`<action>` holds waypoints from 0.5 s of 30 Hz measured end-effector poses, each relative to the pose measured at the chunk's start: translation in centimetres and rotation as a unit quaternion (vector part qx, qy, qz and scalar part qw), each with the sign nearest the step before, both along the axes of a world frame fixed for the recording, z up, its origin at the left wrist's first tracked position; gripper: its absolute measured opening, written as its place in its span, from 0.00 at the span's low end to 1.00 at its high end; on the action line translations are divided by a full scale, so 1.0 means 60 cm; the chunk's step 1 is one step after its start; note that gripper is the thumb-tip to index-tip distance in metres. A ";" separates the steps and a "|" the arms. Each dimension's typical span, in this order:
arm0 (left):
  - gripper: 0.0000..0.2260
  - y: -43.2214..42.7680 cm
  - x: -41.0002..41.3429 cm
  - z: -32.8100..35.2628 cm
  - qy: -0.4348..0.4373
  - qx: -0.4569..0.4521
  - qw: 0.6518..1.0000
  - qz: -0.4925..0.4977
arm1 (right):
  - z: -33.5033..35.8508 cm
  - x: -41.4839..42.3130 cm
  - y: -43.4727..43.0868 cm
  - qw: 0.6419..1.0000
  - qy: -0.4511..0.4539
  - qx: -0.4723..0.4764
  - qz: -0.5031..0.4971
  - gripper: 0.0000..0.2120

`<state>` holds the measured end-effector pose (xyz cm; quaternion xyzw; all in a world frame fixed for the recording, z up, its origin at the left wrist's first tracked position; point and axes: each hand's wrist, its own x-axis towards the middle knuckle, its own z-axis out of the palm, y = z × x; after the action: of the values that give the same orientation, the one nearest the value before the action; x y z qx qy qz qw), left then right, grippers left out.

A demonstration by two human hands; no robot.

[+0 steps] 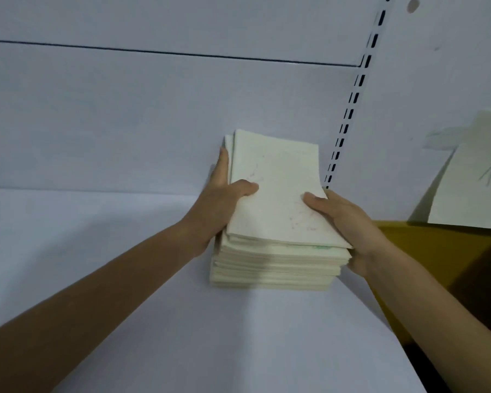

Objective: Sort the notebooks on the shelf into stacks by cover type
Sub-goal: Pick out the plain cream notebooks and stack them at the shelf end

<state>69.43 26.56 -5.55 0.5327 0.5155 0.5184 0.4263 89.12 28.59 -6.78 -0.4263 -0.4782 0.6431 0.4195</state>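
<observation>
A stack of several pale cream notebooks (275,268) stands on the white shelf (125,279), close to the back panel. The top notebook (278,194) has a faint reddish drawing on its cover and lies slightly askew. My left hand (224,199) grips the stack's left side, thumb on the top cover and fingers along the far edge. My right hand (343,222) grips the right side, thumb on the top cover, fingers wrapped round the stack's edge.
A slotted upright rail (349,109) runs up the back panel right of the stack. Further right a pale notebook with a dark sketch (476,177) leans on the wall above a yellow surface (437,256). A shelf edge line crosses the panel above.
</observation>
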 end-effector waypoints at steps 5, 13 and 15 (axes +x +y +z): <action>0.27 -0.006 -0.008 -0.007 0.015 -0.021 1.000 -0.007 | -0.018 0.001 -0.005 0.979 0.186 -0.085 -0.012 0.22; 0.21 0.003 -0.004 -0.001 0.021 -0.050 0.998 0.016 | -0.027 -0.006 -0.007 0.973 0.221 -0.058 -0.013 0.20; 0.17 0.001 0.000 -0.010 -0.006 -0.050 0.998 0.027 | -0.027 -0.010 -0.001 0.980 0.191 -0.043 -0.040 0.17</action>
<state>69.40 26.62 -6.18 0.4934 0.5520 0.5065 0.4419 88.55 28.54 -8.42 -0.3320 -0.3438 0.7152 0.5099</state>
